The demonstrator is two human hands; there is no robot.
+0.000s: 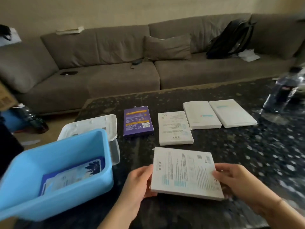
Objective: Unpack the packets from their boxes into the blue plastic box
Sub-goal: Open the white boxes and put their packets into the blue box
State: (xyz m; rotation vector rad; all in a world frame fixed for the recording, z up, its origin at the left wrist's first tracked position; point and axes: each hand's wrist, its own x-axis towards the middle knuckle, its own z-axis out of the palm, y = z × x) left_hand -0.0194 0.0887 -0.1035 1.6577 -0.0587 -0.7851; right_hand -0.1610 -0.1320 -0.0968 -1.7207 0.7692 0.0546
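Left hand (140,180) curled round the left edge of a flat white box (184,173), thumb on top near the printed corner, fingers hidden beneath. Right hand (234,179) gripping the right edge of the same box, thumb and fingertips pressed over the printed face. Box held just above the near part of the dark speckled table (247,154), printed side up, tilted slightly down toward the right.

Left of the hands, blue plastic box (54,171) at the table's near-left corner, open, with blue-and-white packets (72,176) lying flat on its bottom. Just behind it, a white lid (92,126) lying upside down, partly hidden by the blue rim.

Further back, a row of boxes flat on the table: purple box (138,120), then a white printed box (174,128) beside it, then two more white boxes (201,114) (231,113) side by side, close to touching. All apart from the held box.

At the far right edge, clear plastic wrapping (283,95), blurred.

Beyond the table, a grey sofa (115,75) with a cushion (166,47) and a black backpack (231,38) leaning on its backrest.
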